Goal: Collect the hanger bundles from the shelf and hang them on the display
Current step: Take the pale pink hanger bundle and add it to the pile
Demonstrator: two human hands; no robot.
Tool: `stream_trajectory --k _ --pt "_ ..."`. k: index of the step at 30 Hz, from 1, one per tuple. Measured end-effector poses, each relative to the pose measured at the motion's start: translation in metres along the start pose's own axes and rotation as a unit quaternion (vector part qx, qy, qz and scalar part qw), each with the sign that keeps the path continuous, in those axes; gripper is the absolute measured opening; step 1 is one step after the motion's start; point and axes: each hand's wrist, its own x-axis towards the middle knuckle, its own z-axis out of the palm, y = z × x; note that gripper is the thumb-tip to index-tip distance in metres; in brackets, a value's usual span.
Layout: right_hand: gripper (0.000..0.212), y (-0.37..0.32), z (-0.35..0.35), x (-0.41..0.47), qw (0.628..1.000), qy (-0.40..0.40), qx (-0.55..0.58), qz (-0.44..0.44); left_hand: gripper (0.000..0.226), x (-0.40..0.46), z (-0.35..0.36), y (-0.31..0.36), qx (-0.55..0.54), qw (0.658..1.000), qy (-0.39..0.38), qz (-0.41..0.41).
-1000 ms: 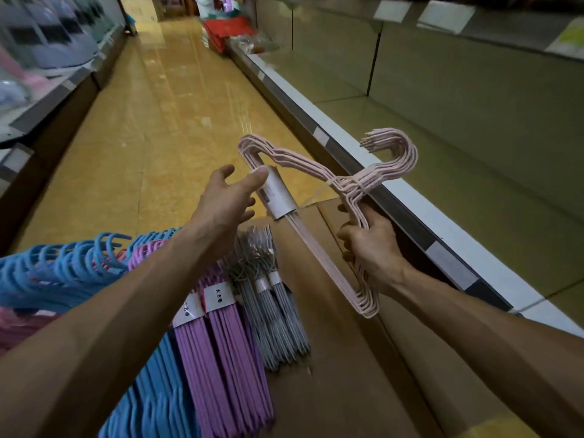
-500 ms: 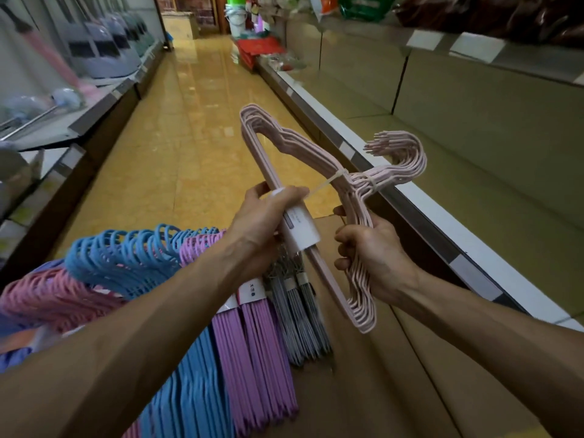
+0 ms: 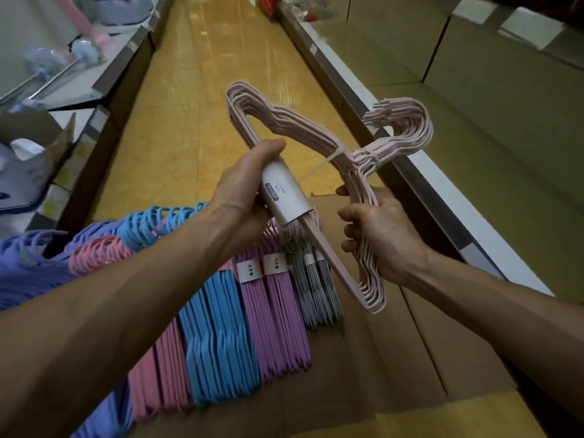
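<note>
- I hold a bundle of pale pink wire hangers (image 3: 319,134) in the air, above flat brown cardboard (image 3: 395,358) and beside the aisle.
- My left hand (image 3: 243,191) is closed around the white paper sleeve (image 3: 284,194) that wraps the bottom bars of the bundle; my fingers go behind the sleeve, so I see only the thumb side.
- My right hand (image 3: 376,232) grips the lower shoulder of the same bundle, fingers curled around the wires; the fingertips are hidden.
- A white zip tie (image 3: 331,158) binds the necks just under the hooks, which point to the right, toward the olive-green shelf (image 3: 505,128).
- The small print on the sleeve is too blurred to read.
- On the cardboard lie more bundles side by side: grey metal hangers (image 3: 319,289), purple plastic hangers (image 3: 278,320), blue plastic hangers (image 3: 218,339) and pink plastic hangers (image 3: 164,368).
- My left forearm covers part of these bundles, and the ones at far left are cut off by the edge of the view.
- The yellow glossy floor (image 3: 202,90) runs away between the shelves; the goods on the left shelf are blurred and I cannot tell what they are.
</note>
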Motion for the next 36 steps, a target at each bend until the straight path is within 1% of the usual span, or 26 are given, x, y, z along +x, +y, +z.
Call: stream_trajectory --k 3,4,8,10,13,16,18,20,24,27,29,33,34,36 --pt "0.029 -0.037 0.004 -0.015 0.998 -0.002 -0.064 -0.015 0.043 -0.023 0.007 0.030 -0.030 0.999 0.029 -0.024" --pt "0.028 -0.053 0.006 -0.021 0.997 -0.007 -0.078 -0.018 0.045 -0.032 0.009 0.042 -0.039 0.998 0.042 -0.029" --pt "0.024 -0.129 0.014 -0.045 0.994 -0.023 -0.100 -0.024 0.022 -0.068 0.025 0.105 -0.067 0.994 0.081 -0.023" --pt "0.025 -0.176 0.021 -0.056 0.994 -0.031 -0.104 -0.025 0.023 -0.086 0.036 0.147 -0.062 0.993 0.095 -0.016" --pt "0.025 -0.252 0.033 -0.070 0.994 -0.035 -0.098 -0.030 0.026 -0.111 0.053 0.220 -0.058 0.992 0.112 0.016" --pt "0.025 -0.338 0.048 -0.087 0.993 -0.048 -0.100 -0.038 0.019 -0.143 0.075 0.301 -0.054 0.990 0.120 0.048" --pt "0.025 -0.395 0.059 -0.101 0.992 -0.048 -0.105 -0.042 0.019 -0.168 0.086 0.353 -0.061 0.988 0.131 0.061" --pt "0.027 -0.450 0.069 -0.119 0.990 -0.056 -0.117 -0.051 0.026 -0.192 0.094 0.403 -0.064 0.986 0.140 0.064" --pt "0.028 -0.546 0.083 -0.156 0.988 -0.079 -0.121 -0.053 0.052 -0.238 0.107 0.490 -0.057 0.987 0.131 0.069" --pt "0.024 -0.603 0.091 -0.188 0.988 -0.073 -0.119 -0.060 0.060 -0.271 0.115 0.546 -0.061 0.989 0.119 0.063" --pt "0.021 -0.641 0.098 -0.209 0.988 -0.074 -0.113 -0.069 0.057 -0.294 0.121 0.581 -0.066 0.988 0.124 0.065" --pt "0.016 -0.708 0.115 -0.241 0.988 -0.064 -0.113 -0.086 0.027 -0.332 0.136 0.645 -0.067 0.982 0.149 0.098" --pt "0.016 -0.722 0.119 -0.248 0.987 -0.064 -0.112 -0.094 0.026 -0.340 0.137 0.658 -0.070 0.981 0.153 0.100" --pt "0.018 -0.746 0.127 -0.259 0.986 -0.068 -0.106 -0.109 0.030 -0.353 0.137 0.681 -0.071 0.980 0.150 0.109"
